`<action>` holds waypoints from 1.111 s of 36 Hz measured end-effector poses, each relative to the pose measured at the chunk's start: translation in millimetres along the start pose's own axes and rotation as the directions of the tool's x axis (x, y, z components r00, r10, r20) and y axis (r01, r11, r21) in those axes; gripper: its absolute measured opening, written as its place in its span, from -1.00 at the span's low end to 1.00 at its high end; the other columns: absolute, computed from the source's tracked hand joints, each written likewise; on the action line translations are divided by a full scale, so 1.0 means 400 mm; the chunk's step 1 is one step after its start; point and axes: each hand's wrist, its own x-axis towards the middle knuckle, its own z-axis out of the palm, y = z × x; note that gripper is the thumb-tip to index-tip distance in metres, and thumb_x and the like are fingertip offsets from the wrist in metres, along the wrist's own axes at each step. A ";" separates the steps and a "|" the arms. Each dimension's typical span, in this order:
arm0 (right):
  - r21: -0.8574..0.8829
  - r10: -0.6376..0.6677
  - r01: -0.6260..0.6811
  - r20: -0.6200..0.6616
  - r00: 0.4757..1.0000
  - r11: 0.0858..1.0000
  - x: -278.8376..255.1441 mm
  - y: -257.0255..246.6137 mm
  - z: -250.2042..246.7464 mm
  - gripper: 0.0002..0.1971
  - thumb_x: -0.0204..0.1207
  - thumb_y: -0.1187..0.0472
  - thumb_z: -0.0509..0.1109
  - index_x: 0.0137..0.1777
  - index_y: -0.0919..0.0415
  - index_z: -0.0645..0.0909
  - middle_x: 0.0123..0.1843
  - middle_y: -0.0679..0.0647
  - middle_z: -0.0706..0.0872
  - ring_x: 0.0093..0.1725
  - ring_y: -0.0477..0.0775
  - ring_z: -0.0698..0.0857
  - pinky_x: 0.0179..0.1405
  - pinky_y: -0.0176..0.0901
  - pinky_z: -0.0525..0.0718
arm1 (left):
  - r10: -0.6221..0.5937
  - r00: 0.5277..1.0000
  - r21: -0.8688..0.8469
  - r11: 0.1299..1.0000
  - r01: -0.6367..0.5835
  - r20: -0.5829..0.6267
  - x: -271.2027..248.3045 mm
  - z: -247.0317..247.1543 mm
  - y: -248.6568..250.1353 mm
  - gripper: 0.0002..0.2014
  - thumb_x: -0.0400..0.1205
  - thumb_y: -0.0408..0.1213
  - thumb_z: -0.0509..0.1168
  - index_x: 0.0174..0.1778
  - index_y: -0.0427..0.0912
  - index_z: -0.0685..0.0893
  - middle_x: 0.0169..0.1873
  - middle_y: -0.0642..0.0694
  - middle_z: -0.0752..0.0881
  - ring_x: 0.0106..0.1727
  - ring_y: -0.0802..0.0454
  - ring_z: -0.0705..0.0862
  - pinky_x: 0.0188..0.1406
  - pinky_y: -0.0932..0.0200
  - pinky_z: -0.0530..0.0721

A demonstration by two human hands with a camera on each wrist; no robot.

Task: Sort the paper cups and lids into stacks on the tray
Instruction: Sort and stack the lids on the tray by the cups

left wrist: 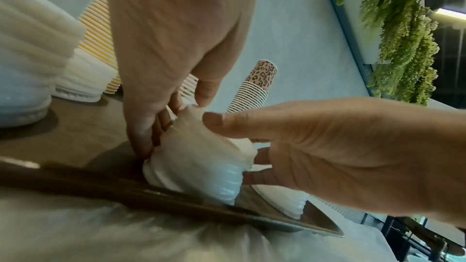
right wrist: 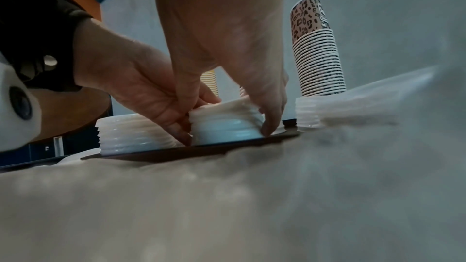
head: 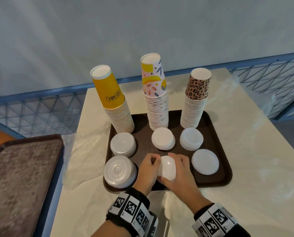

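Both wrists wear black bands with checkered marker tags, closest to the head camera. Just beyond them the left hand [head: 148,166] and the right hand [head: 177,170] close around a small stack of white lids [head: 166,167] from either side, fingers curled against its ribbed edge. From the right wrist view this stack sits on the tray near its front edge, fingertips reaching down to the tray surface.

That brown tray [head: 216,178] lies on a pale table [head: 245,202]. Along its far side stand three tall stacks of upside-down paper cups: a yellow cup stack [head: 113,101] at left, a flowered cup stack [head: 155,94] in the middle, a leopard-print cup stack [head: 196,98] at right. Nearer, five more lid piles sit on the tray: two clear lid stacks [head: 119,171] at left, two white lid stacks [head: 163,138] behind the hands, and a flat white lid stack [head: 205,161] to the right.

A second brown tray [head: 19,177] rests off to the left.
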 end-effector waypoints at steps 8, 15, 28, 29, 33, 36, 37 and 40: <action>0.053 -0.071 0.080 -0.154 0.985 0.995 0.003 -0.021 -0.069 -0.30 0.39 0.09 0.52 0.49 0.06 0.28 0.45 -0.01 0.31 0.31 -0.24 0.31 0.26 -0.42 0.30 | 0.179 0.980 0.117 0.979 -0.168 -0.090 -0.014 -0.010 0.022 -0.90 0.67 -0.23 0.23 0.08 -0.07 0.52 -0.04 0.04 0.64 0.03 0.13 0.62 -0.08 0.45 0.49; -0.106 0.112 -0.134 -0.191 0.975 0.985 0.076 0.073 -0.235 -0.45 0.53 0.08 0.38 0.49 0.15 0.35 0.51 0.19 0.39 0.43 0.19 0.46 0.36 -0.02 0.45 | 0.231 0.967 0.083 0.967 -0.240 0.111 -0.068 0.074 0.177 -0.68 0.72 -0.16 0.12 0.40 -0.07 0.40 0.16 0.13 0.51 0.23 0.21 0.49 0.07 0.47 0.39; -0.256 0.179 -0.142 0.128 0.975 0.956 0.053 0.184 -0.266 -0.60 0.66 0.04 0.14 0.45 0.14 0.41 0.34 0.15 0.58 0.26 0.11 0.60 0.17 -0.17 0.52 | -0.192 0.966 0.027 0.981 0.190 0.170 -0.054 0.256 0.155 -0.30 0.70 0.04 0.09 0.64 -0.22 -0.04 0.61 -0.20 0.24 0.60 -0.16 0.28 0.58 -0.01 0.27; -0.241 0.182 -0.153 0.102 0.978 0.958 0.064 0.176 -0.277 -0.56 0.66 0.02 0.14 0.50 0.15 0.36 0.40 0.15 0.54 0.33 0.12 0.58 0.27 -0.12 0.51 | -0.182 0.975 0.002 0.983 0.183 0.129 -0.042 0.258 0.160 -0.28 0.69 0.05 0.10 0.64 -0.22 -0.05 0.61 -0.22 0.24 0.59 -0.18 0.31 0.59 -0.05 0.29; -0.175 0.138 -0.126 0.060 0.989 0.977 0.140 0.145 -0.320 -0.49 0.66 0.03 0.14 0.57 0.17 0.24 0.52 0.21 0.45 0.44 0.19 0.50 0.42 0.00 0.45 | -0.100 0.995 -0.021 0.995 0.100 0.002 0.006 0.272 0.187 -0.30 0.70 0.01 0.07 0.62 -0.30 -0.05 0.59 -0.25 0.26 0.56 -0.20 0.34 0.58 -0.08 0.30; -0.137 0.120 -0.111 0.062 0.991 0.984 0.206 0.128 -0.347 -0.41 0.65 0.05 0.18 0.62 0.16 0.11 0.59 0.23 0.31 0.51 0.23 0.42 0.47 0.04 0.40 | -0.071 0.997 0.018 0.997 0.071 -0.001 0.027 0.291 0.198 -0.30 0.71 0.01 0.06 0.61 -0.35 -0.02 0.59 -0.28 0.27 0.58 -0.17 0.31 0.61 -0.05 0.24; -0.109 0.100 -0.095 0.041 0.994 0.990 0.229 0.120 -0.356 -0.36 0.63 0.05 0.23 0.63 0.15 0.06 0.61 0.22 0.26 0.52 0.24 0.40 0.46 0.04 0.39 | -0.071 0.997 0.035 0.997 0.071 0.008 0.032 0.299 0.201 -0.30 0.71 0.00 0.06 0.62 -0.37 -0.03 0.60 -0.29 0.26 0.60 -0.17 0.29 0.62 -0.03 0.23; -0.016 0.011 -0.012 -0.075 0.997 1.000 0.299 0.088 -0.383 -0.16 0.48 0.04 0.44 0.63 0.15 0.02 0.64 0.18 0.18 0.57 0.22 0.33 0.47 0.05 0.37 | -0.106 0.993 0.075 0.992 0.102 0.052 0.033 0.321 0.216 -0.28 0.74 -0.05 0.03 0.63 -0.39 -0.16 0.62 -0.28 0.21 0.63 -0.18 0.24 0.58 0.07 0.18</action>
